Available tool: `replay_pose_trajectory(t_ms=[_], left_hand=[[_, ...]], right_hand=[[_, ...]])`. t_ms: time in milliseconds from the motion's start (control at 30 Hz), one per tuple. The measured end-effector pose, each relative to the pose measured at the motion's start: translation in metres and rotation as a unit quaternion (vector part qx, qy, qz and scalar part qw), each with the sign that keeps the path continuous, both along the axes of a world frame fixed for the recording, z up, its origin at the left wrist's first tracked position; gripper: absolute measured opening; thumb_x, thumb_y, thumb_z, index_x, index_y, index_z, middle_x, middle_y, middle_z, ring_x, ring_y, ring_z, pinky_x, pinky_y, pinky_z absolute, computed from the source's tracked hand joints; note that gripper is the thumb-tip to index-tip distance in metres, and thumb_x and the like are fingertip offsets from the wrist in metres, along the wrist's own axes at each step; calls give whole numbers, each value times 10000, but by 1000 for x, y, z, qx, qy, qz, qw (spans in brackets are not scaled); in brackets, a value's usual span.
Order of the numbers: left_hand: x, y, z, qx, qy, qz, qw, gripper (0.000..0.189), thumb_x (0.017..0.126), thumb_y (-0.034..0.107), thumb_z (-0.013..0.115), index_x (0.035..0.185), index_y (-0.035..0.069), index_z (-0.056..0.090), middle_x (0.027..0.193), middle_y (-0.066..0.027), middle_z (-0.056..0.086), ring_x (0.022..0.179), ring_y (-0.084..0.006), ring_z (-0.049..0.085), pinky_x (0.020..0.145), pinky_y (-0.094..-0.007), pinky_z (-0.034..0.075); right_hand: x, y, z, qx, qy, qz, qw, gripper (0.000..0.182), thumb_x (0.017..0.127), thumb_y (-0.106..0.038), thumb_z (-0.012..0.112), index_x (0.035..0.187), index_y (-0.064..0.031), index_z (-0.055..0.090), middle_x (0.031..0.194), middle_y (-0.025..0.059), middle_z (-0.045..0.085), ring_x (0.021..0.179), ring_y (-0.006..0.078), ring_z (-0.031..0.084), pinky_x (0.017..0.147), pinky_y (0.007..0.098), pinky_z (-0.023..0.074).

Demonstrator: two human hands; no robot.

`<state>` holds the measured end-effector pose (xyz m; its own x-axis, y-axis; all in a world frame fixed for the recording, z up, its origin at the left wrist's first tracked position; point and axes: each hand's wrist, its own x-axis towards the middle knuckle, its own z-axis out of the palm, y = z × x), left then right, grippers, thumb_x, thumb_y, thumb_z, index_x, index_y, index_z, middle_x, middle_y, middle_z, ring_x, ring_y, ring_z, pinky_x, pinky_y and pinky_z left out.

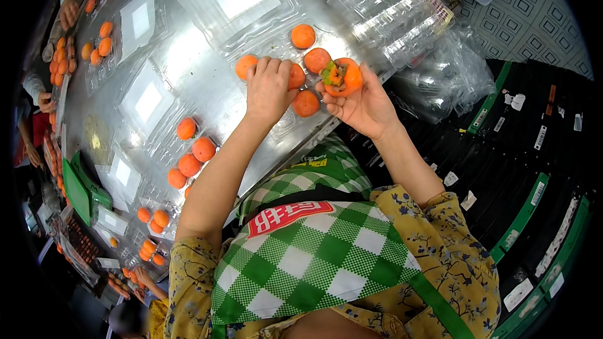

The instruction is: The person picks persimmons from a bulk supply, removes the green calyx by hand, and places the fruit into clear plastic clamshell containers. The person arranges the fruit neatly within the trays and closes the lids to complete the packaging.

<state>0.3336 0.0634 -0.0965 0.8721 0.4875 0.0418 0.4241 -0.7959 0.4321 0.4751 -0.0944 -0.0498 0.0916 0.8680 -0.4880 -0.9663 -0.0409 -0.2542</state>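
A persimmon (346, 77) with a green and brown calyx rests in the fingers of my right hand (362, 106), near the table's edge. My left hand (269, 87) reaches over a group of persimmons in a clear plastic clamshell tray (281, 125). One persimmon (246, 66) lies by its fingertips and another (296, 76) is partly under the hand; whether it grips either is hidden. Beside them lie more persimmons (303, 36), (317, 60) and one lower down (306, 103).
Open clamshells with white labels (148, 99) lie across the metal table (183, 61). Another tray of persimmons (189, 165) sits near my left forearm. Stacked clear clamshells (386, 14) and a plastic bag (443, 75) are at the right; black crates (509, 150) stand below. Other people's hands (69, 12) are at far left.
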Motion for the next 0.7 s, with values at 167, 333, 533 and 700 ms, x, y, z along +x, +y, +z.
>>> replay_pose_trajectory(t_ms=[167, 333, 533, 700], left_hand=[[3, 2, -5, 9, -24, -15, 1000, 524, 594, 157, 780, 1075, 74, 589, 1006, -74, 603, 1042, -260, 530, 902, -411, 378], [0, 3, -6, -1, -81, -9, 997, 508, 586, 127, 767, 1057, 55, 589, 969, -92, 597, 979, -275, 547, 884, -405, 397], [-29, 4, 36, -154, -191, 97, 965, 523, 620, 73, 772, 1103, 48, 574, 1012, -118, 597, 978, -314, 574, 834, -380, 480], [-67, -2, 16, -145, -179, 115, 966, 532, 630, 63, 770, 1122, 60, 568, 1068, -129, 583, 989, -323, 578, 834, -381, 490]], right_hand=[[-6, 1, -1, -19, -131, 26, 991, 581, 945, -455, 470, 1297, 6, 448, 1157, 219, 581, 965, 271, 625, 827, 350, 524], [-4, 6, 6, -13, -249, 49, 967, 586, 891, -390, 588, 1277, 32, 460, 1171, 176, 577, 986, 265, 617, 852, 357, 510], [-1, 28, 7, -24, -490, 102, 866, 509, 780, -157, 727, 1226, -20, 523, 1139, 79, 590, 999, 142, 589, 868, 283, 483], [-11, 60, -6, 0, -803, 173, 571, 522, 683, -139, 745, 1163, -58, 558, 1126, 65, 601, 986, 210, 591, 877, 339, 470]])
